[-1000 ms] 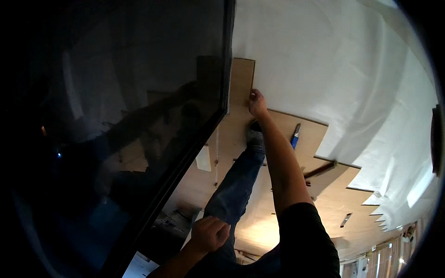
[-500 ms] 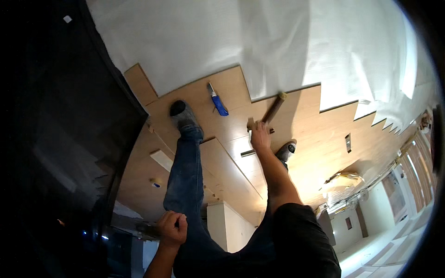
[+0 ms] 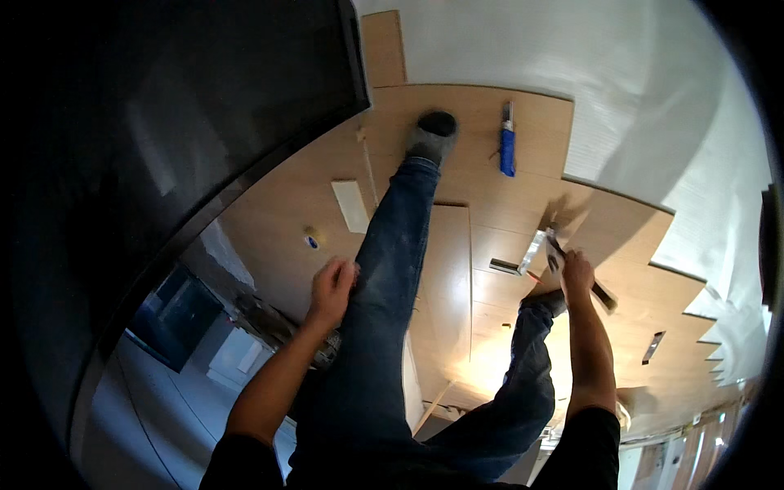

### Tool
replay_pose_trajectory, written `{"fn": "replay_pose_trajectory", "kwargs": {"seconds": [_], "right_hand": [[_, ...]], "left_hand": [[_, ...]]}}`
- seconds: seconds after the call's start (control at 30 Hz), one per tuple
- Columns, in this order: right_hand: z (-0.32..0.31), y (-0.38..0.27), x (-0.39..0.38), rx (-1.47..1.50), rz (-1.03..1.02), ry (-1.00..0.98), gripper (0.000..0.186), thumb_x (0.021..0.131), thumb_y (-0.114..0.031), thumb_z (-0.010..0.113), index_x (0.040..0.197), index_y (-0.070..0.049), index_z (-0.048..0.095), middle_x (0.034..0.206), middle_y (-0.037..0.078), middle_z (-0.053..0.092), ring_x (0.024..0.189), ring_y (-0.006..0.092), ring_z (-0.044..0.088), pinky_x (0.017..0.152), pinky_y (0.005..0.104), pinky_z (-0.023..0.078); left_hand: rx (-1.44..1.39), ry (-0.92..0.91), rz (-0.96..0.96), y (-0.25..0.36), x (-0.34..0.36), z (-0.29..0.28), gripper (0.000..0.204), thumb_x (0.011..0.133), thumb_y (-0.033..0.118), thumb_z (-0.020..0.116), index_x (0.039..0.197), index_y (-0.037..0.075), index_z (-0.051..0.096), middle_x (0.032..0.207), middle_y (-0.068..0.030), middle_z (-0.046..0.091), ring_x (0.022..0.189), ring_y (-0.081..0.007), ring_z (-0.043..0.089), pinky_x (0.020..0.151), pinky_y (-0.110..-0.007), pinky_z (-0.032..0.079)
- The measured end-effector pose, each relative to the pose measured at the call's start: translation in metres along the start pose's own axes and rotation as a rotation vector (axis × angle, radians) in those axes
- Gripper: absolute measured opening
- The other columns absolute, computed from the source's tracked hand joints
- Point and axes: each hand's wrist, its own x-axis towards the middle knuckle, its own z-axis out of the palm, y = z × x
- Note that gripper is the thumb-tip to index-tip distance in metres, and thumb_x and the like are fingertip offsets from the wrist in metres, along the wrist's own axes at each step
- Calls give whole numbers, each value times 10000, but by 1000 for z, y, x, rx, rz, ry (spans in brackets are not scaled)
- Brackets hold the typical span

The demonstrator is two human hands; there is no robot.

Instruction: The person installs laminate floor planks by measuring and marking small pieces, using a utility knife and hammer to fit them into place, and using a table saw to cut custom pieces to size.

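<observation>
- The right hand [image 3: 576,269], at about four o'clock, was closed around a dark-handled hammer [image 3: 600,291], kept low over the laminate planks [image 3: 490,163].
- The left hand [image 3: 331,287], curled and empty, braced on the left thigh [image 3: 384,278] for balance.

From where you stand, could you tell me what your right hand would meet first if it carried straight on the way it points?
Probably the metal bar lying on the laminate floor. The right hand, gripping a dark-handled tool, points up and left toward it; depth is unclear, so it may pass over it.
</observation>
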Motion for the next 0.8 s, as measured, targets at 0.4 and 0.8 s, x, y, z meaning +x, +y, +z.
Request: {"fn": "replay_pose_trajectory", "kwargs": {"seconds": [0.4, 0.8], "right_hand": [[21, 70, -314, 450, 884, -283, 296, 745, -186, 709, 946, 11, 617, 845, 246, 687, 888, 452, 668, 760, 506, 528], [69, -32, -491, 957, 1219, -300, 438, 780, -319, 718, 1053, 18, 657, 1002, 263, 694, 993, 447, 656, 833, 512, 523]], "left_hand": [[-53, -45, -568, -334, 380, 15, 1308, 728, 495, 862, 1531, -97, 16, 1535, -208, 336, 1345, -293, 435, 1047, -391, 442], [448, 106, 143, -112, 281, -1, 750, 815, 250, 792, 1395, -32, 410, 1321, -170, 543, 1160, -270, 566, 960, -422, 518]]}}
